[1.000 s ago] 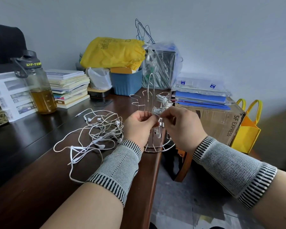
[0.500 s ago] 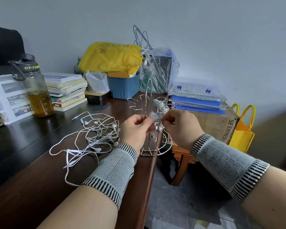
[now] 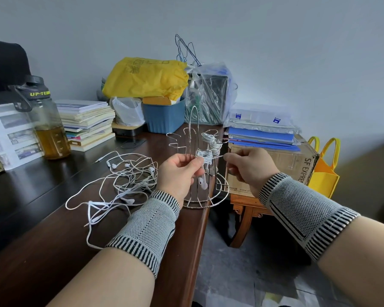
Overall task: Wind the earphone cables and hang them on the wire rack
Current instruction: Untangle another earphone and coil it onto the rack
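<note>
The left hand (image 3: 179,173) is curled around the upright wires of the wire rack (image 3: 205,165), its thumb and forefinger pinching a wound earphone bundle (image 3: 205,155) that sits on one of the rack's hooks, with two white earbuds (image 3: 202,182) dangling just below the fingers. The right hand (image 3: 249,168) is just to the right of it, fingers curled in and pinching the loose end of that same cable, drawn out short and taut from the bundle. A second wound bundle (image 3: 212,140) hangs on a hook a little higher and farther back on the rack. The rack stands at the right edge of the dark wooden desk (image 3: 42,251), its round base partly overhanging the edge. Both wrists wear grey knitted bands with black-and-white striped cuffs. To the left of the rack, on the desk, lies a loose tangle of white earphones (image 3: 124,180), unwound. Farther left stands a clear water bottle (image 3: 47,125) holding amber liquid, next to a stack of books (image 3: 87,122). At the far side sit a blue bin (image 3: 164,116) under a yellow bag (image 3: 144,78) and a clear plastic bag of wire hangers (image 3: 208,91). To the right, off the desk, a cardboard box (image 3: 273,165) carries blue folders (image 3: 262,136), with a yellow tote bag (image 3: 324,171) beside it.
</note>
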Demonstrator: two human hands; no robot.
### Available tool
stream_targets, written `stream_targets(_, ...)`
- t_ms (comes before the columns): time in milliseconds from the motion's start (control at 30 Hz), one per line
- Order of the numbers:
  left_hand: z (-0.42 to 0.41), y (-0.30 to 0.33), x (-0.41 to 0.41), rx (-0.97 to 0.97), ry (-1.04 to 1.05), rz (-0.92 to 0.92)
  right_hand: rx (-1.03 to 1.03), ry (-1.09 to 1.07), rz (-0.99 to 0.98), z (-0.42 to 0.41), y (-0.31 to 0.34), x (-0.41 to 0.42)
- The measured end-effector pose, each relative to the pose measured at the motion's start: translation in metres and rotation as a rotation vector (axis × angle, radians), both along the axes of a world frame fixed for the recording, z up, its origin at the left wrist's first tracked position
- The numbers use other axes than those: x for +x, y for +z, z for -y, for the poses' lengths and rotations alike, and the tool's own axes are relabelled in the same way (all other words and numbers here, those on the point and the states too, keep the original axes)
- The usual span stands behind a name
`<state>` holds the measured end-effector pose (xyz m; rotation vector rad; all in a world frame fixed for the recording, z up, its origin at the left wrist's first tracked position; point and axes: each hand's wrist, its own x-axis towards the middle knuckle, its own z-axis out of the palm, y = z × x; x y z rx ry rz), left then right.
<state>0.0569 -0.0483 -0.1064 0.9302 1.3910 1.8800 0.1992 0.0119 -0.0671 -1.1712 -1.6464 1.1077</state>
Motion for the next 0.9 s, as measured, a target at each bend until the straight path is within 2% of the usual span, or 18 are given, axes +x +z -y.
stream_targets(67, 0.000, 0.000, 0.000, -0.004, -0.002, 0.006, -0.138, 0.013, -0.265, 0.003, 0.001, -0.003)
stream_targets(167, 0.001, 0.001, -0.001, -0.005, -0.005, 0.023, -0.285, 0.028, -0.512, 0.007, 0.001, -0.009)
stream_targets(267, 0.001, 0.001, -0.001, -0.009, -0.007, 0.033, -0.312, 0.015, -0.656, 0.010, 0.002, -0.013)
stream_targets(333, 0.001, 0.001, -0.001, -0.010, -0.005, 0.031, -0.218, 0.001, -0.644, 0.011, 0.002, -0.015)
stream_targets(400, 0.000, 0.001, -0.001, -0.012, -0.005, 0.035, -0.064, -0.026, -0.494, 0.008, 0.000, -0.016)
stream_targets(567, 0.001, 0.002, -0.002, -0.015, -0.019, 0.056, 0.549, -0.101, 0.180, 0.000, -0.006, -0.009)
stream_targets(667, 0.002, 0.002, -0.002, -0.016, -0.021, 0.063, 0.831, -0.047, 0.401, 0.000, 0.008, -0.007)
stream_targets(767, 0.001, 0.001, -0.003, -0.022, -0.021, 0.068, 1.039, 0.033, 0.594, -0.005, 0.024, -0.012)
stream_targets(900, 0.001, 0.001, -0.005, -0.029, -0.037, 0.070, 1.098, 0.148, 0.830, -0.007, 0.045, -0.019)
